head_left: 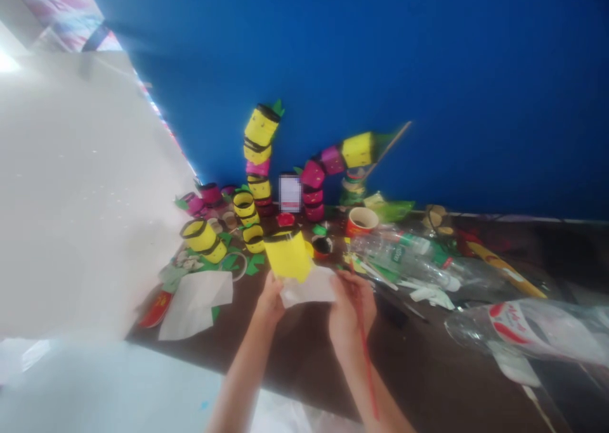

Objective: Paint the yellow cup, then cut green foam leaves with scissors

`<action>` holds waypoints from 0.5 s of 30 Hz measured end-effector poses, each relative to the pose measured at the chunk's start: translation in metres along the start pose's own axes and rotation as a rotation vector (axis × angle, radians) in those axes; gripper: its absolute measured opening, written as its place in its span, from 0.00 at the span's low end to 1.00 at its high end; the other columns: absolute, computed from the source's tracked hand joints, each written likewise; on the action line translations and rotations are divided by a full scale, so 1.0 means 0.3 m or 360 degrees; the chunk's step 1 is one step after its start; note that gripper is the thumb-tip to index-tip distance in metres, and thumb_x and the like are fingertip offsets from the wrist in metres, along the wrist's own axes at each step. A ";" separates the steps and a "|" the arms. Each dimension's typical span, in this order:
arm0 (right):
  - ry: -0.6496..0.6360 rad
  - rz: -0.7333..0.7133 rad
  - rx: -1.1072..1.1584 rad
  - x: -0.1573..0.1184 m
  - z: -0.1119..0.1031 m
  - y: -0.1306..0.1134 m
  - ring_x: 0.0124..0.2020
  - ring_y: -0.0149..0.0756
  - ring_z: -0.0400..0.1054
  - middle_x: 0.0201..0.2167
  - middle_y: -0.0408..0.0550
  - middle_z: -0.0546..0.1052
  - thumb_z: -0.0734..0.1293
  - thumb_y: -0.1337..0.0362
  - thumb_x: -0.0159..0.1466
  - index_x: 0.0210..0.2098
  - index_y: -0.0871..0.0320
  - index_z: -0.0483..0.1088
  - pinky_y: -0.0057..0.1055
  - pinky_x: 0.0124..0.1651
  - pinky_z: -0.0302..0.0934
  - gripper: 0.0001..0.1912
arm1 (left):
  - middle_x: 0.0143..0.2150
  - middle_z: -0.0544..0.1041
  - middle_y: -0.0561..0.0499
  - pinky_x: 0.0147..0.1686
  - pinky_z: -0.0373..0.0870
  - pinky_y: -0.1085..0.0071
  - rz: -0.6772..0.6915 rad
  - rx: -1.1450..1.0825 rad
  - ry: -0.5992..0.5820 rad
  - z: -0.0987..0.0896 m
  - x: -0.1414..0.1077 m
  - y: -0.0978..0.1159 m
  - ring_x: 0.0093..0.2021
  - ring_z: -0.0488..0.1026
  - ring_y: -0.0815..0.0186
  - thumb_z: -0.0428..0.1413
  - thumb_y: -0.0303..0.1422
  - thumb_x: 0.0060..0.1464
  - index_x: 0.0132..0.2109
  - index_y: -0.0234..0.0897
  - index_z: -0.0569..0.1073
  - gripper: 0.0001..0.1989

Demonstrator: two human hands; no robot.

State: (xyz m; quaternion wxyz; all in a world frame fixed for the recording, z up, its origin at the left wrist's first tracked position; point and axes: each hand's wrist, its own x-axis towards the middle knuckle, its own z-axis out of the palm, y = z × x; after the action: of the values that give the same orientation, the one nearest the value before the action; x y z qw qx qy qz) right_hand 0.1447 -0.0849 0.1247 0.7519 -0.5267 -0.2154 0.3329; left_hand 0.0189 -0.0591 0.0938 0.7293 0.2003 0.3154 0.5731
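My left hand (pixel 269 301) is closed on the left edge of a small sheet of white paper (pixel 309 288). My right hand (pixel 353 309) grips the same sheet's right edge, and a thin red stick, seemingly a brush (pixel 365 350), is held in its fingers, slanting down along the forearm. Directly beyond the sheet, touching or overlapping it, is a yellow paper-covered cup shape (pixel 287 255) with a black rim; I cannot tell whether my left fingers also hold it. Blur hides the fingertips.
Yellow and magenta cups are stacked (pixel 259 148) against the blue wall (pixel 428 71); others lie left (pixel 202 238). White paper (pixel 197 300) and a tape ring (pixel 236 265) lie left. Rightward are a paper cup (pixel 362 220), plastic bottles (pixel 404 258) and a larger bottle (pixel 537 328).
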 end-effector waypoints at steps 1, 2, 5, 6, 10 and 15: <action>0.0010 -0.0008 0.0000 0.001 0.001 0.000 0.35 0.35 0.71 0.33 0.47 0.76 0.73 0.60 0.47 0.30 0.58 0.67 0.34 0.39 0.63 0.14 | 0.39 0.77 0.48 0.48 0.66 0.57 -0.0003 0.0007 -0.0019 -0.007 0.000 -0.002 0.44 0.74 0.54 0.66 0.39 0.33 0.45 0.38 0.68 0.29; 0.0015 -0.0016 -0.0010 0.002 0.002 0.001 0.35 0.35 0.71 0.33 0.46 0.76 0.73 0.61 0.47 0.30 0.58 0.67 0.33 0.39 0.63 0.14 | 0.39 0.77 0.48 0.48 0.66 0.56 -0.0002 0.0015 -0.0035 -0.014 0.000 -0.004 0.44 0.74 0.53 0.66 0.39 0.32 0.45 0.38 0.68 0.30; 0.0030 -0.0071 -0.0093 0.005 0.003 0.008 0.35 0.34 0.71 0.34 0.46 0.76 0.73 0.62 0.47 0.31 0.58 0.68 0.31 0.38 0.63 0.14 | 0.38 0.77 0.47 0.47 0.66 0.56 -0.0011 0.0045 -0.0055 -0.022 -0.001 -0.009 0.43 0.74 0.52 0.67 0.39 0.30 0.44 0.38 0.68 0.31; 0.0025 -0.0090 -0.0135 0.004 0.004 0.009 0.35 0.33 0.70 0.34 0.46 0.76 0.73 0.62 0.48 0.32 0.58 0.68 0.31 0.38 0.63 0.15 | 0.38 0.77 0.47 0.47 0.67 0.56 -0.0014 0.0052 -0.0050 -0.020 -0.002 -0.009 0.43 0.74 0.52 0.67 0.39 0.29 0.45 0.38 0.68 0.32; -0.0006 -0.0136 -0.0364 -0.005 0.012 -0.004 0.31 0.32 0.69 0.33 0.47 0.75 0.74 0.60 0.48 0.31 0.59 0.68 0.29 0.35 0.62 0.15 | 0.39 0.77 0.47 0.44 0.69 0.57 -0.0046 0.0110 -0.0053 0.000 -0.012 -0.003 0.41 0.75 0.53 0.68 0.40 0.26 0.46 0.38 0.68 0.35; -0.0161 -0.0101 -0.0423 -0.013 0.019 -0.016 0.28 0.32 0.69 0.28 0.46 0.75 0.72 0.57 0.50 0.31 0.59 0.68 0.29 0.32 0.62 0.15 | 0.38 0.78 0.47 0.38 0.71 0.63 0.0028 0.0221 -0.0174 0.033 -0.011 0.011 0.36 0.76 0.57 0.69 0.41 0.25 0.45 0.37 0.70 0.35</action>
State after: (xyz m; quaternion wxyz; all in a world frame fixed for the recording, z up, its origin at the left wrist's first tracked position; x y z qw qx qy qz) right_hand 0.1395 -0.0849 0.1313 0.6738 -0.5973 -0.3117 0.3036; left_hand 0.0228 -0.0607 0.1038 0.7247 0.2843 0.3123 0.5444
